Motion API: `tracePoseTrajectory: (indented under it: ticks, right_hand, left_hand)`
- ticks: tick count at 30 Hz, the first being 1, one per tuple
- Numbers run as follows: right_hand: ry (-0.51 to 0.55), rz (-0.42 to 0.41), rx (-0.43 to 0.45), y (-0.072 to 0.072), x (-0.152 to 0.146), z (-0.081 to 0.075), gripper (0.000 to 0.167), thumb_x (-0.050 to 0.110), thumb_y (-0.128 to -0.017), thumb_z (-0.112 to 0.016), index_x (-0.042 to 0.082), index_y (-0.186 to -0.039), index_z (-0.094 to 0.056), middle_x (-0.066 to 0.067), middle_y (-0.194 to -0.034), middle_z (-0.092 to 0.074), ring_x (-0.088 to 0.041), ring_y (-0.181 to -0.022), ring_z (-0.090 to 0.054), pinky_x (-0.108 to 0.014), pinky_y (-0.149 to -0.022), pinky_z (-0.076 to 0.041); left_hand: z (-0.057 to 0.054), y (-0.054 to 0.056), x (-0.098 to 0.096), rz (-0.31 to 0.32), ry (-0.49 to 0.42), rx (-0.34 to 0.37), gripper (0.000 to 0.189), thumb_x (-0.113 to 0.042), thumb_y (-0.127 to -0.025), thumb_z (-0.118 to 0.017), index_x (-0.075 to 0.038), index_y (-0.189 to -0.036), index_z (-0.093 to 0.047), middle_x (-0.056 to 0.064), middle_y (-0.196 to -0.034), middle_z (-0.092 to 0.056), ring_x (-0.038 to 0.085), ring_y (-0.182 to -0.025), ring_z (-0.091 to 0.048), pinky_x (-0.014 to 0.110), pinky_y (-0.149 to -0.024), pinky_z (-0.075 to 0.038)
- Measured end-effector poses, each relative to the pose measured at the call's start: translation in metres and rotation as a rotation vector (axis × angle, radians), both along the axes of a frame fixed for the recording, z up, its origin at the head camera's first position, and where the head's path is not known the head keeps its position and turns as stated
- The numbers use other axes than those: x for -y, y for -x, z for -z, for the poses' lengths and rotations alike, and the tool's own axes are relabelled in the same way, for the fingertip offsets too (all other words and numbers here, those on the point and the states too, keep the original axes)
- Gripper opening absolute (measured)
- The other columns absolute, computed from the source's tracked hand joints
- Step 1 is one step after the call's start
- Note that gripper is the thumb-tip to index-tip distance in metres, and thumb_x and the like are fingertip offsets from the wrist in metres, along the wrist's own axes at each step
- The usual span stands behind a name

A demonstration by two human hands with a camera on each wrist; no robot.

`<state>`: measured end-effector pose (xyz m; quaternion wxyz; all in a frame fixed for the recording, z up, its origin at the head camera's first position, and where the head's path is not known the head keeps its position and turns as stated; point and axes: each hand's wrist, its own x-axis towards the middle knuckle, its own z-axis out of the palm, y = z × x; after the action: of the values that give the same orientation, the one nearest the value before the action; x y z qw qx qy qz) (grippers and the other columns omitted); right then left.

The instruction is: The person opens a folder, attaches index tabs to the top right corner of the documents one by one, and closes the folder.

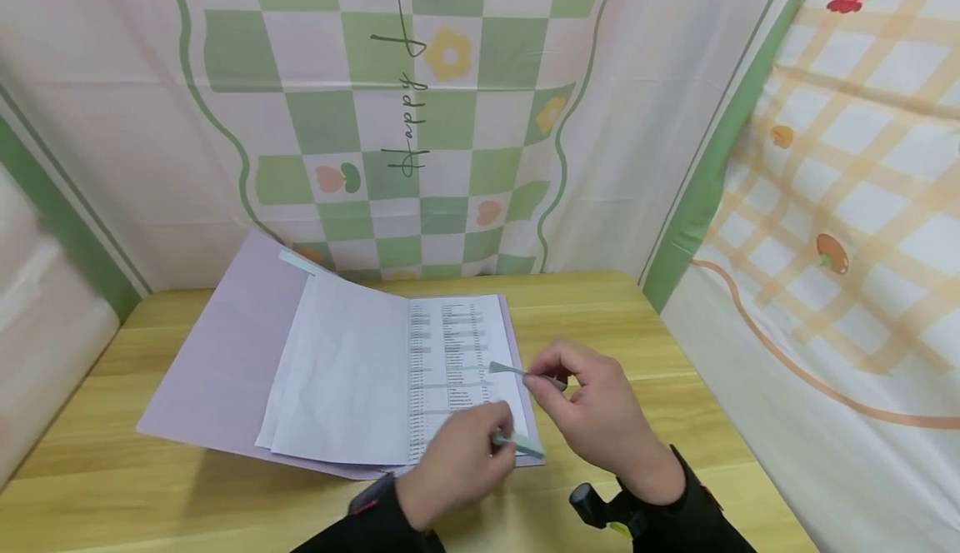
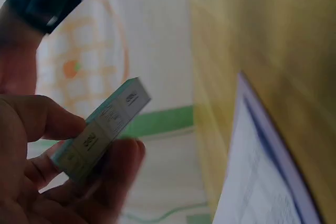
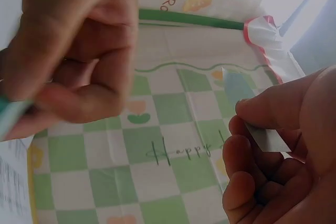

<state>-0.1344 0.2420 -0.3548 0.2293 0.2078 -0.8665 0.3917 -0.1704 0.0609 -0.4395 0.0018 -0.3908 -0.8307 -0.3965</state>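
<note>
Left fingers (image 2: 121, 166) round a blurrily printed block (image 2: 102, 129), right fingers (image 3: 239, 153) tight on a strip (image 3: 239, 87), "Happy" on cloth (image 1: 517, 45) behind.

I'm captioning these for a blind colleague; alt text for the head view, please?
A right hand pinches a thin strip near an open lilac folder of papers on a wood-grain table; the left hand holds a small pale-green block.

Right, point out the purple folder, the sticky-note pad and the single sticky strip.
Purple folder (image 1: 210, 361): head view, on the inside of its open left cover.
Sticky-note pad (image 2: 108, 121): left wrist view, on its printed face.
Single sticky strip (image 3: 238, 86): right wrist view, on its pale blue end.
</note>
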Motion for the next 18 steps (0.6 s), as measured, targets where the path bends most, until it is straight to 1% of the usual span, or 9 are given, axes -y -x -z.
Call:
tracePoseTrajectory:
  ticks: [4, 7, 11, 13, 14, 15, 17, 18]
  right_hand:
    - [-0.026, 0.051, 0.016, -0.002, -0.014, 0.002, 0.026, 0.001, -0.09, -0.071, 0.026, -0.091, -0.063, 0.013, -0.082, -0.058, -0.009, -0.07, -0.054, -0.025, -0.054, -0.042]
    - [-0.039, 0.079, 0.026, -0.004, -0.023, 0.004, 0.027, 0.001, -0.09, -0.072, 0.027, -0.091, -0.062, 0.014, -0.081, -0.058, -0.008, -0.069, -0.054, -0.025, -0.056, -0.043]
    - [-0.048, 0.093, 0.037, -0.006, -0.031, 0.008, 0.028, 0.002, -0.09, -0.072, 0.028, -0.092, -0.062, 0.015, -0.079, -0.057, -0.007, -0.067, -0.054, -0.026, -0.059, -0.043]
    - [-0.052, 0.094, 0.04, -0.007, -0.033, 0.009, 0.028, 0.002, -0.09, -0.072, 0.028, -0.092, -0.062, 0.015, -0.079, -0.057, -0.007, -0.067, -0.054, -0.026, -0.059, -0.044]
    - [-0.053, 0.095, 0.041, -0.008, -0.033, 0.009, 0.028, 0.002, -0.09, -0.072, 0.028, -0.092, -0.062, 0.015, -0.078, -0.057, -0.007, -0.067, -0.053, -0.026, -0.058, -0.044]
    - [-0.056, 0.095, 0.04, -0.008, -0.034, 0.01, 0.028, 0.002, -0.09, -0.072, 0.028, -0.092, -0.062, 0.015, -0.078, -0.057, -0.007, -0.067, -0.053, -0.026, -0.058, -0.044]
    - [-0.057, 0.095, 0.042, -0.009, -0.035, 0.01, 0.028, 0.001, -0.09, -0.072, 0.028, -0.092, -0.062, 0.015, -0.078, -0.057, -0.007, -0.066, -0.053, -0.026, -0.058, -0.044]
    - [-0.056, 0.096, 0.043, -0.009, -0.036, 0.01, 0.028, 0.001, -0.089, -0.072, 0.028, -0.091, -0.063, 0.015, -0.078, -0.057, -0.007, -0.066, -0.053, -0.026, -0.058, -0.044]
  left_hand:
    - [0.01, -0.007, -0.028, 0.049, 0.181, -0.178, 0.022, -0.014, -0.081, -0.075, -0.021, -0.071, -0.057, -0.018, -0.064, -0.048, 0.004, -0.062, -0.04, 0.017, -0.058, -0.033]
    - [0.018, -0.012, -0.046, 0.089, 0.284, -0.286, 0.023, -0.015, -0.082, -0.076, -0.02, -0.069, -0.058, -0.016, -0.061, -0.047, 0.006, -0.061, -0.037, 0.019, -0.058, -0.03]
    - [0.029, -0.016, -0.065, 0.152, 0.447, -0.362, 0.012, -0.015, -0.086, -0.072, -0.021, -0.078, -0.066, -0.012, -0.065, -0.049, 0.008, -0.063, -0.04, 0.021, -0.057, -0.031]
    - [0.033, -0.018, -0.071, 0.174, 0.509, -0.388, 0.008, -0.017, -0.088, -0.07, -0.023, -0.083, -0.07, -0.01, -0.067, -0.05, 0.008, -0.064, -0.041, 0.021, -0.056, -0.031]
    - [0.035, -0.019, -0.074, 0.187, 0.531, -0.405, 0.008, -0.017, -0.089, -0.07, -0.023, -0.085, -0.072, -0.009, -0.068, -0.049, 0.008, -0.064, -0.041, 0.021, -0.056, -0.03]
    - [0.036, -0.019, -0.076, 0.199, 0.544, -0.437, 0.008, -0.018, -0.089, -0.069, -0.024, -0.085, -0.073, -0.009, -0.068, -0.05, 0.008, -0.064, -0.041, 0.021, -0.056, -0.03]
    - [0.037, -0.02, -0.079, 0.21, 0.54, -0.516, 0.008, -0.02, -0.089, -0.069, -0.025, -0.085, -0.074, -0.009, -0.07, -0.05, 0.008, -0.063, -0.041, 0.02, -0.056, -0.03]
    - [0.036, -0.02, -0.08, 0.213, 0.531, -0.544, 0.008, -0.021, -0.089, -0.07, -0.025, -0.085, -0.075, -0.009, -0.071, -0.05, 0.007, -0.064, -0.04, 0.019, -0.056, -0.029]
